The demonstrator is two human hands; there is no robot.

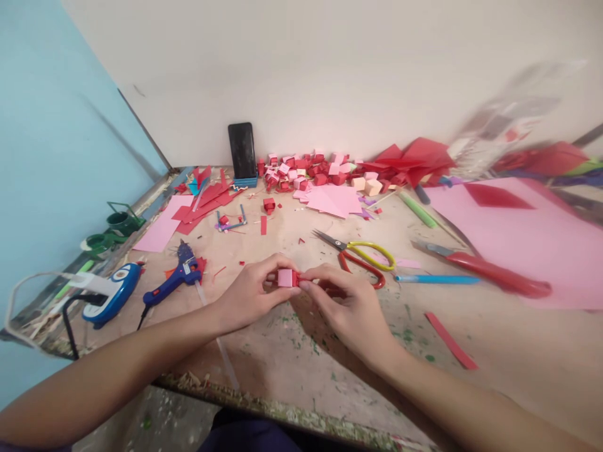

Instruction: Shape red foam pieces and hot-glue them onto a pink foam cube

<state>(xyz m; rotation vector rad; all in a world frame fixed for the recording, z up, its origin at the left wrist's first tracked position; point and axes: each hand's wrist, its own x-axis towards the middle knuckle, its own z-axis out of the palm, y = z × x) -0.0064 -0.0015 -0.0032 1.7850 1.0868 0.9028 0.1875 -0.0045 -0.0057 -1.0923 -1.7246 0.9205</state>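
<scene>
A small pink and red paper cube (287, 277) is pinched between both my hands just above the worn table (282, 358). My left hand (249, 294) grips its left side with thumb and fingers closed. My right hand (346, 301) presses its right side with thumb and forefinger, other fingers curled. Yellow-and-red-handled scissors (362, 256) lie just behind my right hand. A blue glue gun (176, 276) lies to the left of my left hand.
A pile of small red and pink paper cubes (306, 171) sits by the wall beside a propped black phone (242, 150). Pink paper sheets (527, 242), a red-handled cutter (494, 273), a blue pen (436, 279), red strips (450, 340) and a blue tape dispenser (113, 292) lie around.
</scene>
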